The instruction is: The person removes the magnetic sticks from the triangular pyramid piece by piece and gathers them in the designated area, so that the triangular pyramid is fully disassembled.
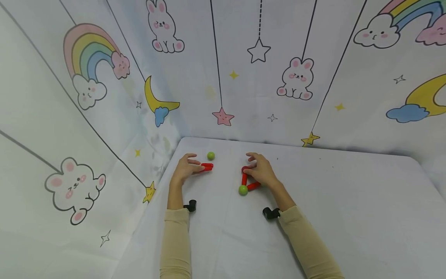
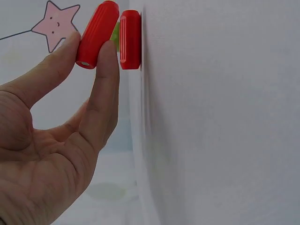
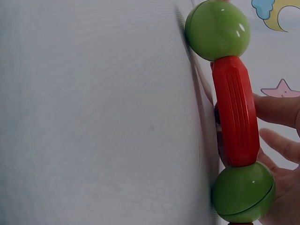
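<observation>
My left hand [image 1: 186, 169] pinches a red ridged rod [image 2: 98, 35] between thumb and fingertips, tilted above the table. Close beside it lies a second red rod [image 2: 131, 40]. A loose green ball [image 1: 210, 155] sits just beyond. My right hand [image 1: 262, 170] is over a joined figure of red rods and balls, its thumb at a round red piece [image 1: 244, 169]. One rod [image 1: 244, 179] runs from there to a green ball [image 1: 243, 190]. Another rod [image 3: 236, 112] links that ball to a second green ball [image 3: 243, 192]. Whether the right fingers pinch the figure I cannot tell.
A white cloth covers the table [image 1: 348, 201], with its far edge against a patterned curtain [image 1: 258, 85]. The curtain also hangs along the left side. Black wrist cameras [image 1: 271, 213] sit at both sleeve cuffs.
</observation>
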A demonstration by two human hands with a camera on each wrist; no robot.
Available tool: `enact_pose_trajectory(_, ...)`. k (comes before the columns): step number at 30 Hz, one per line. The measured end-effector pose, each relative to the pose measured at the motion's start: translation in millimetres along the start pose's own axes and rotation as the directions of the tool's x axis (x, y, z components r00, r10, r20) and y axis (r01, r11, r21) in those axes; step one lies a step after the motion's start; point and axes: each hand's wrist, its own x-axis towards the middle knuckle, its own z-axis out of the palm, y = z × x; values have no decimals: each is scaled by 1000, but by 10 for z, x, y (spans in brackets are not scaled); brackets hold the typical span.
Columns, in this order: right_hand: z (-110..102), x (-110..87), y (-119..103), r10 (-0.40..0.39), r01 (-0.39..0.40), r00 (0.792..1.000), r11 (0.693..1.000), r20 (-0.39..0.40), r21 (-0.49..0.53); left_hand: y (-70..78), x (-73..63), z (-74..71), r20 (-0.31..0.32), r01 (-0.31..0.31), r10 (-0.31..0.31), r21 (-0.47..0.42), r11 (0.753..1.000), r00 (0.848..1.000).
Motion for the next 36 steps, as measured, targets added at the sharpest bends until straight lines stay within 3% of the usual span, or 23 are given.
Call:
enact_pose_trajectory(12,3,-1,4,4,-4,1000,1000,2,8,-83,43,13,-60,33,-33,-13,999,998)
enact_pose_trajectory(21,-10,-10,-12,-2,2,1000,1000,2,7,-46,51,47,-67,29,-30,-18,999,997)
enact_pose_trajectory(36,-5,-16,-18,7,-7,1000,1000,11,9,-47,110,105,-106,-9,16,64,998,994)
